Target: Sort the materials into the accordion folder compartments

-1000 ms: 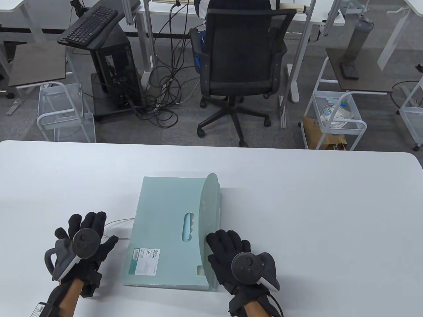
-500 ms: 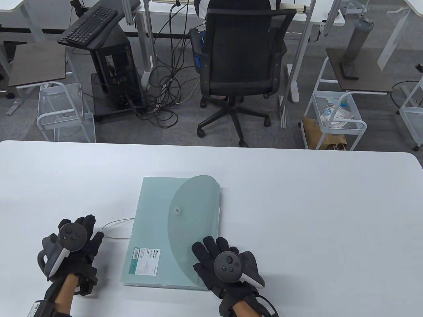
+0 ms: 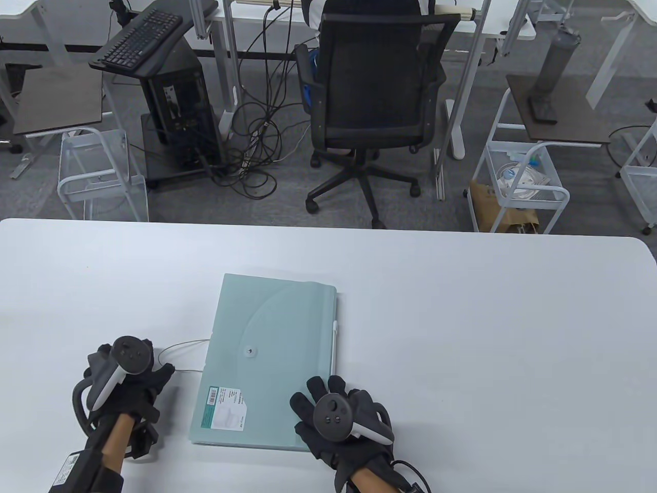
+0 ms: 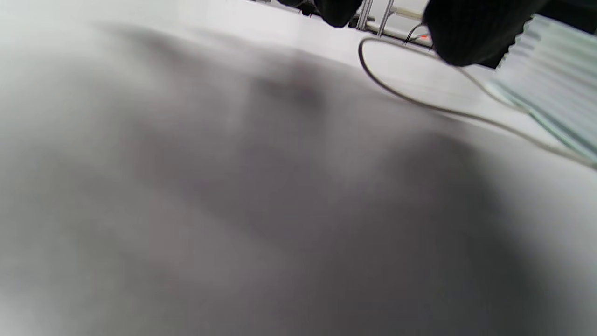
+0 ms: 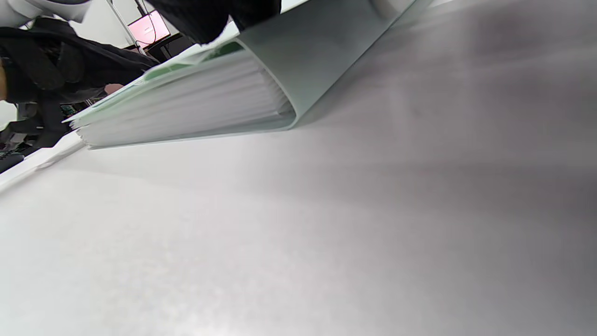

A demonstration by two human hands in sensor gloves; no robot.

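Surface [image 3: 462, 318] carries the folder [image 3: 267, 354], lying flat at centre, flap down over its front. Your right hand [image 3: 339, 426] rests straight fingers on the folder's near right corner, grip apart. Your left hand [image 3: 126, 382] sits left of the folder by the cord [image 3: 179, 357]; can't tell its grip.

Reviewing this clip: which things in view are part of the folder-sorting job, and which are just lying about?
Part of the job:
- accordion folder, flap down, flat on the table
- elastic cord at its left edge
- right hand, at the folder's near right corner
- left hand, beside the cord

Just lying about:
- office chair
- keyboard
- wire carts
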